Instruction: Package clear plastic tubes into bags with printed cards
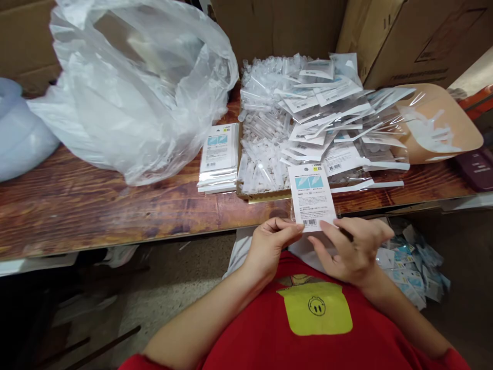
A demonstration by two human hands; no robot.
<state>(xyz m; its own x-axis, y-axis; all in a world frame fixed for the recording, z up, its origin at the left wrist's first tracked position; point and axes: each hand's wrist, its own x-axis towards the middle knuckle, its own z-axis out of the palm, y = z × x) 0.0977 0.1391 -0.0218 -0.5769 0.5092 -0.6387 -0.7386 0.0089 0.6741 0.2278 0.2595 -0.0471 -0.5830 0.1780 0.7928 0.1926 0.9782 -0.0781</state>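
A white printed card packet [313,200] with two blue pictures and a barcode is held at the table's front edge. My left hand [272,244] pinches its lower left corner between thumb and fingers. At the packet's lower right edge is my right hand [348,246], its fingers apart and a fingertip touching the packet. Just beyond lies a shallow cardboard tray [265,195] full of small clear plastic tubes [264,128]. Clear bags with white cards [339,154] are heaped over the tray's right side. A neat stack of similar packets [219,154] sits left of the tray.
A large translucent plastic bag [142,103] stands at the left on the wooden table [96,205]. A peach-coloured bin [462,128] holding white strips is at the right. Cardboard boxes [416,41] line the back. Below the table, at the right, lies a pile of packets [412,267].
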